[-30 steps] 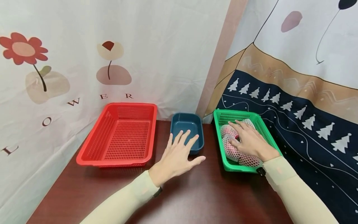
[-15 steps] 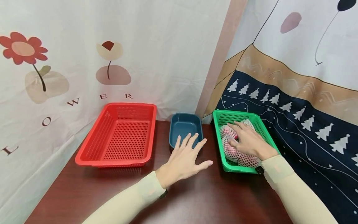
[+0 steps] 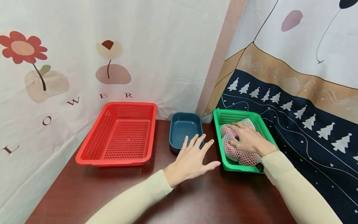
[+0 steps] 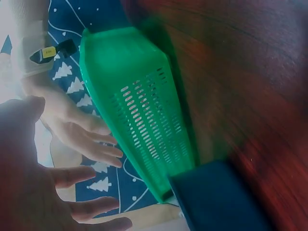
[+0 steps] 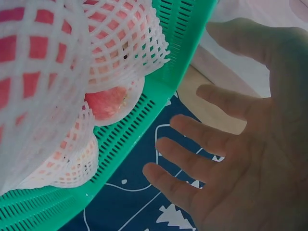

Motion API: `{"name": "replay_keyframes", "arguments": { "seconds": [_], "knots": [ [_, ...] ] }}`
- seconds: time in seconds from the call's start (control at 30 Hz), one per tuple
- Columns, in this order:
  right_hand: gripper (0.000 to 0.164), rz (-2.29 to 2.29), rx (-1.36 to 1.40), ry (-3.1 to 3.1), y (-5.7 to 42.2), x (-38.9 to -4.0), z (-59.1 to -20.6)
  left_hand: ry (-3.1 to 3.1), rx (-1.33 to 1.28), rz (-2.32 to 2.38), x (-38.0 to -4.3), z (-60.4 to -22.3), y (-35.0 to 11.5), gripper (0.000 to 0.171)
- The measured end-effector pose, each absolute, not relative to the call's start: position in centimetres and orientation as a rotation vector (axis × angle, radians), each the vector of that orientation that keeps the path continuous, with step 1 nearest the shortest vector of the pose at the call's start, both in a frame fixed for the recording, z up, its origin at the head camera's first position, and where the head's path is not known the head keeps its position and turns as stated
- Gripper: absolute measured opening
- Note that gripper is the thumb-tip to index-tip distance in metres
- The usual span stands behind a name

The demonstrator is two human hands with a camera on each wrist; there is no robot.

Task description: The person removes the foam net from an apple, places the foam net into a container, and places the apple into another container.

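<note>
My right hand (image 3: 249,138) hovers over the green basket (image 3: 240,168) with its fingers spread and relaxed. In the right wrist view, the palm (image 5: 240,154) faces the basket, and a gap shows between the fingers and the fruit. Several round red fruits (image 3: 230,151) in white foam nets lie in that basket; the hand partly hides them in the head view. My left hand (image 3: 190,160) is held above the table, fingers splayed and holding nothing, between the small blue tray (image 3: 181,128) and the green basket. Its fingertips overlap the tray's front right corner in the head view.
A large red basket (image 3: 126,140) with nothing in it stands at the left of the dark brown table (image 3: 212,202). Printed cloth (image 3: 173,56) hangs right behind the containers, and navy cloth (image 3: 302,140) borders the green basket's right side.
My left hand has moved right and slightly toward me, away from over the blue tray. The right hand has stayed nearly still above the fruits in the green basket.
</note>
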State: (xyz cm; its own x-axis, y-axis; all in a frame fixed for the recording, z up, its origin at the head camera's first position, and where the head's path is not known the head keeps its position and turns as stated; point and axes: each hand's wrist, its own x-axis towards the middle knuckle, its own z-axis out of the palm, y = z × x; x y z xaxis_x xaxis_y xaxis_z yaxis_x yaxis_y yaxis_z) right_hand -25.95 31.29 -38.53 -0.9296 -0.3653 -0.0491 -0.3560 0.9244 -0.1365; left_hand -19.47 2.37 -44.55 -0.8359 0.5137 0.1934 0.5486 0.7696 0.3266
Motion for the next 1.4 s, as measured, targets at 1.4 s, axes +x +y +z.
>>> {"name": "replay_keyframes", "arguments": {
  "seconds": [1.4],
  "knots": [
    [0.091,-0.087,-0.441,2.758,30.9,-27.9,-39.9,-2.918,-0.921,-0.565,-21.3,-46.7,8.5,0.099]
  ]
}}
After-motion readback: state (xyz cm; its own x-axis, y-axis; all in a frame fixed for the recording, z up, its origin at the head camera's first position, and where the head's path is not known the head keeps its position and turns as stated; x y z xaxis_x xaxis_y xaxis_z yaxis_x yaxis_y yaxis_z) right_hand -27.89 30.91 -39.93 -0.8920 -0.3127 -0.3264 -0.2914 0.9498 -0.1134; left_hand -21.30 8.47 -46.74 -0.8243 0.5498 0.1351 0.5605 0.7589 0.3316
